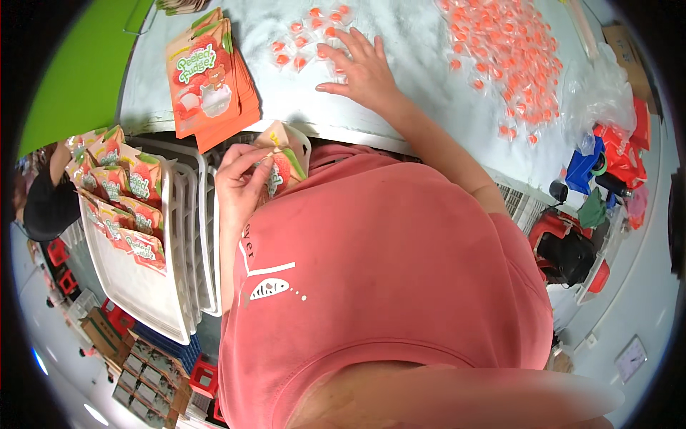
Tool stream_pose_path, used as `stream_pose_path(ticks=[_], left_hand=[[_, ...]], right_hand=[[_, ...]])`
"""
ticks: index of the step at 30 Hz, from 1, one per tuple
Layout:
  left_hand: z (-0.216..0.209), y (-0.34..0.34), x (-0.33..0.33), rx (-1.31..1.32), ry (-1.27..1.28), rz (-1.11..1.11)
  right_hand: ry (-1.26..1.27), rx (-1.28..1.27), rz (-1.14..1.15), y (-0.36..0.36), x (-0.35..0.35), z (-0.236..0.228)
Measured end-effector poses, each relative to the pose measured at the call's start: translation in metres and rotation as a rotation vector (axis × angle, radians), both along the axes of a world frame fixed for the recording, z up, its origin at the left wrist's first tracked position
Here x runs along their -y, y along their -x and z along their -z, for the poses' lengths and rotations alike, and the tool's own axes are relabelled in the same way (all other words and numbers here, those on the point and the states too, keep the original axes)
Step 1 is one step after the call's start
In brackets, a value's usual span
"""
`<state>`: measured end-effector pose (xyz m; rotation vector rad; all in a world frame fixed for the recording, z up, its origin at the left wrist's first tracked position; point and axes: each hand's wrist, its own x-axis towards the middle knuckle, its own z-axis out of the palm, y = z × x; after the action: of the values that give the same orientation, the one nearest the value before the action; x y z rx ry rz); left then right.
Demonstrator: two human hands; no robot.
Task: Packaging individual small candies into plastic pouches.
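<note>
At the near edge of the table, my left hand is closed on the edge of an orange and green candy pouch held against my shirt front. Whether that pouch has anything inside, I cannot tell. My right hand reaches over the table with its fingers spread. Under and beside its fingertips lies a small group of wrapped orange candies, each in clear film. Between my two hands and further left, a fanned stack of flat pouches of the same print overhangs the table edge.
A large pile of wrapped candies covers the table's right part. At left, a white plastic tray on stacked trays holds several plump pouches. Clear plastic bags and a blue tape dispenser sit at far right. Another person's dark sleeve shows far left.
</note>
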<state>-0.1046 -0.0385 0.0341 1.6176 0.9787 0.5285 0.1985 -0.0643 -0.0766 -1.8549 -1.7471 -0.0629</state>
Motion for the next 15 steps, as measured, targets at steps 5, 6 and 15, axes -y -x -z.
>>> stream_pose_path(ticks=[5,6,15], left_hand=[[-0.02,0.011,-0.024,0.033,-0.245,-0.025],[-0.024,0.01,-0.028,0.031,-0.25,-0.027],[-0.025,-0.012,-0.072,0.065,-0.4,-0.073]], right_hand=[[-0.011,0.041,-0.003,0.006,-0.009,-0.005],[-0.051,0.065,-0.004,0.006,-0.012,-0.002],[-0.086,0.189,0.011,0.013,-0.013,-0.004]])
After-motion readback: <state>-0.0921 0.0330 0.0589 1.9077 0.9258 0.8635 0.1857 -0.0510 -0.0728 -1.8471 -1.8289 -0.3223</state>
